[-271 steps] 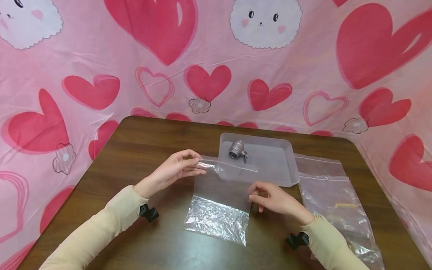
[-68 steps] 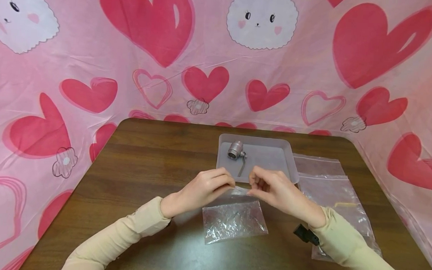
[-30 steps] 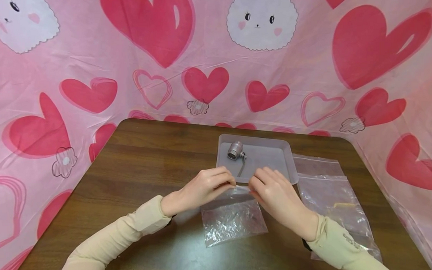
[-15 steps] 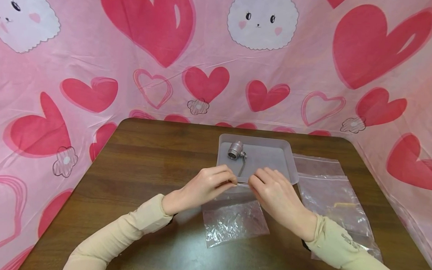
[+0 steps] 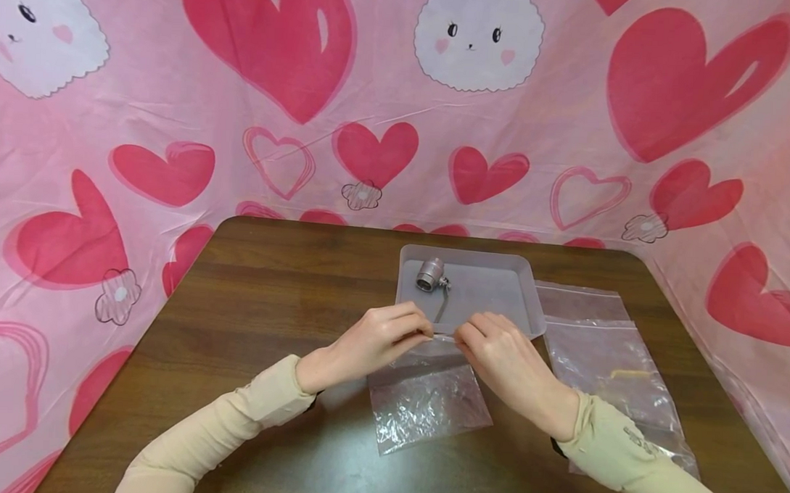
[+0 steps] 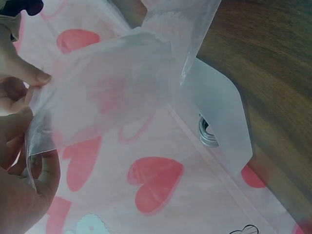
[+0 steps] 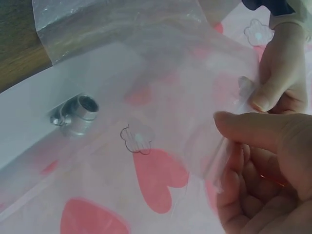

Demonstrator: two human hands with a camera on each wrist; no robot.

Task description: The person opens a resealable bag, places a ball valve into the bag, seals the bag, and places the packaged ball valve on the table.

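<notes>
A clear plastic zip bag (image 5: 428, 407) hangs from both hands just in front of the tray, its lower part spread and crinkled. My left hand (image 5: 375, 340) pinches its top edge, the thumb pressing against curled fingers. Close beside it, my right hand (image 5: 511, 367) pinches the same edge, back of the hand upward. A short strip of the edge shows between the two hands. The right wrist view has the right thumb (image 7: 253, 129) on the film, and the left wrist view shows the bag's film (image 6: 107, 92) stretched between the hands.
Behind the hands stands a shallow translucent tray (image 5: 498, 297). In its left side lies a metal cylindrical fitting (image 5: 431, 274) with a thin lever (image 5: 443, 305). More clear zip bags (image 5: 600, 348) lie at the right, partly under the right forearm. A heart-patterned cloth (image 5: 375, 79) hangs behind the table (image 5: 270, 271).
Since nine seconds ago, the left hand has moved right along the bag's top edge, and the right hand has joined it there. Over the last second the hands stay nearly in place.
</notes>
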